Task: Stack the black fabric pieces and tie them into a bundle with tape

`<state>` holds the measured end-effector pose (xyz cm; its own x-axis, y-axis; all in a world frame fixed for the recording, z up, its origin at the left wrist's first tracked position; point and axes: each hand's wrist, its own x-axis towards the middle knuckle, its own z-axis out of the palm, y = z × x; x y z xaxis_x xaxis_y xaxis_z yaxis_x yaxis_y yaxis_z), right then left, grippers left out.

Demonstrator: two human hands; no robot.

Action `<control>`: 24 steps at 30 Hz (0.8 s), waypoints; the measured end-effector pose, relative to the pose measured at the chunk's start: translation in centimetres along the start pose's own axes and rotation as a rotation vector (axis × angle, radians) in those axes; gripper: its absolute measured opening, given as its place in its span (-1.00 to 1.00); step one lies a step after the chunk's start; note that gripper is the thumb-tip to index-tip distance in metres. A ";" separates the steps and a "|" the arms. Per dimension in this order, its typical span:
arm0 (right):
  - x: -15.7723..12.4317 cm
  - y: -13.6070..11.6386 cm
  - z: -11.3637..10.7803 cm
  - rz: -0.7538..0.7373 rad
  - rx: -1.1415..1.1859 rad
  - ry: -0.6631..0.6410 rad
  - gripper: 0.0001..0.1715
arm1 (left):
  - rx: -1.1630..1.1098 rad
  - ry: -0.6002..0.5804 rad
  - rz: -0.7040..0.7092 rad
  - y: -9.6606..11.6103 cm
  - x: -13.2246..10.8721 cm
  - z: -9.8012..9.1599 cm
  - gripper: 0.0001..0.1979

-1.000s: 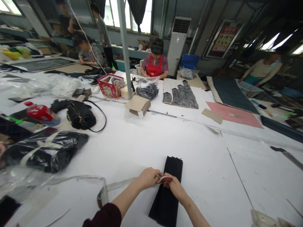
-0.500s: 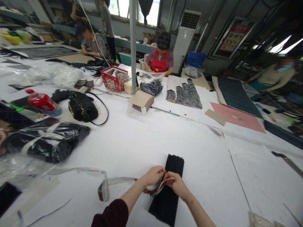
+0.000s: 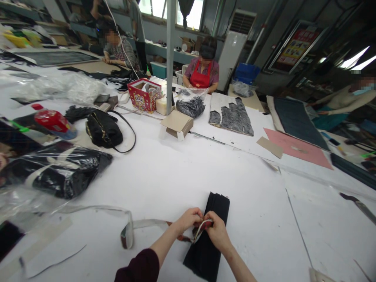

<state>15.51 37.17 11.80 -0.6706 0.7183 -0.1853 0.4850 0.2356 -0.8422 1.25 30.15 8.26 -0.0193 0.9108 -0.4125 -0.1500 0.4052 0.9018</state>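
Note:
A stack of black fabric pieces (image 3: 205, 254) lies lengthwise on the white table. Around its middle runs a fabric strip (image 3: 202, 228), pale on one side and reddish-brown on the other. My left hand (image 3: 189, 220) pinches the strip over the stack's left edge. Close against it, my right hand (image 3: 216, 229) grips a raised loop of the same strip on top of the stack. The fingertips nearly meet, and whether the strip is knotted between them is hidden. Its long tail (image 3: 149, 223) trails left across the table and folds over itself.
On the left lie a plastic-wrapped black bundle (image 3: 64, 168), a black handbag (image 3: 104, 129) and a red bottle (image 3: 53, 121). A cardboard box (image 3: 177, 123) stands ahead beside a metal post (image 3: 170, 58). A person in a red apron (image 3: 201, 74) sits across the table.
My hands have drawn closer together over the stack, and the right hand has turned inward with the strip's loop. The camera view has shifted slightly.

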 end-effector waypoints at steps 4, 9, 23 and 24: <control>0.0 -0.2 0.1 -0.031 -0.052 0.014 -0.83 | -0.110 -0.051 -0.051 -0.5 0.6 -0.3 -0.78; -0.3 -0.5 0.5 -0.043 -0.096 0.052 -0.80 | -0.054 -0.219 -0.130 0.2 1.9 -2.0 -0.74; -0.2 -0.5 0.5 -0.071 0.031 0.014 -0.68 | 0.158 -0.013 -0.197 1.2 1.8 -1.1 -0.86; -0.2 -0.5 0.4 -0.076 0.045 0.008 -0.67 | 0.164 0.062 -0.181 1.0 1.5 -0.9 -0.85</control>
<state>15.13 36.65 11.99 -0.7001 0.7045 -0.1163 0.4073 0.2602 -0.8754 0.19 31.83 8.49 -0.0680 0.8175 -0.5719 0.0058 0.5735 0.8192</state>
